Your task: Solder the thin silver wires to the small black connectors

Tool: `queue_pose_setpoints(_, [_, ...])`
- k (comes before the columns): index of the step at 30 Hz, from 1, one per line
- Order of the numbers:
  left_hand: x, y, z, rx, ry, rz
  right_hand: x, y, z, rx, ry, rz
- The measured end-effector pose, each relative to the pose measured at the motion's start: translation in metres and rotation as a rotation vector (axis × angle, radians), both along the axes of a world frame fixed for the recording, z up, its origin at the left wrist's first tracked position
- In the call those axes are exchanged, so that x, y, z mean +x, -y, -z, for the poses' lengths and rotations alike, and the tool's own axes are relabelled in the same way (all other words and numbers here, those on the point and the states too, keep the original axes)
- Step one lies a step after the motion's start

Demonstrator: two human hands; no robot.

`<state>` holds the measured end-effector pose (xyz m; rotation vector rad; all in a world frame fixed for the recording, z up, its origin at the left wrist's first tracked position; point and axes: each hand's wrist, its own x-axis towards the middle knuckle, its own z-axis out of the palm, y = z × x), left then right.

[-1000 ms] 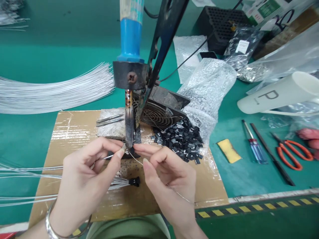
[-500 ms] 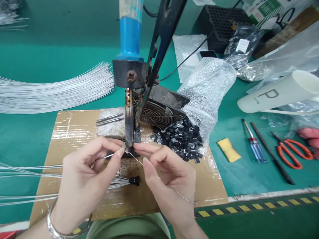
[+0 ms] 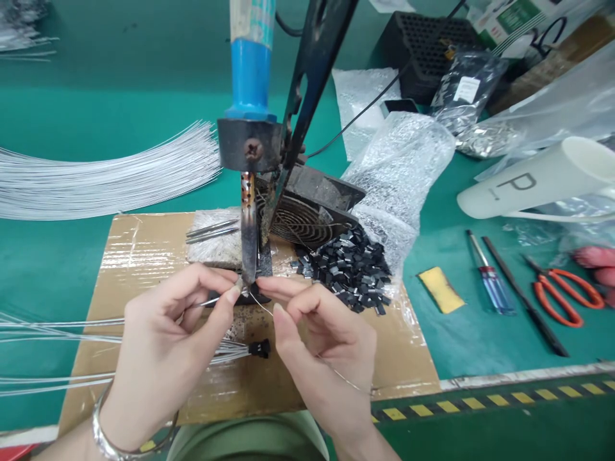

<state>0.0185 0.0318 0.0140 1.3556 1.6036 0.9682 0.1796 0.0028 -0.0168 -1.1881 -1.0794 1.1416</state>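
Your left hand [image 3: 166, 342] pinches thin grey-white wire [image 3: 207, 302]; your right hand [image 3: 327, 349] pinches thin silvery strand [image 3: 262, 308]; both near blue-handled, metal-tipped soldering iron [image 3: 250, 80]

Around the wrist of the left hand [image 3: 168, 346] runs a rounded, shiny silver-coloured metal bangle [image 3: 100, 435]. Muted-green cloth clothing [image 3: 247, 442] covers the lap.

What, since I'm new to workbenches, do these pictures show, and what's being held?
Every picture comes from one camera worn on a person's head, looking forward and down. A soldering iron sits in a black clamp, pointing its tip down. Near that, the bare left hand pinches a pale wire; the bare right hand holds a thin silvery wire, probably solder. Beneath is a cardboard sheet; nearby lie small black parts, white wires, a yellow pad and a screwdriver.
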Motion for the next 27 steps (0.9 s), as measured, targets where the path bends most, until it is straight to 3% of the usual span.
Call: queue_pose_setpoints(27, [-0.0010, 0.0025, 0.0029, 0.008, -0.001, 0.005, -0.0027, 0.0002, 0.0022, 0.038, 0.028, 0.044])
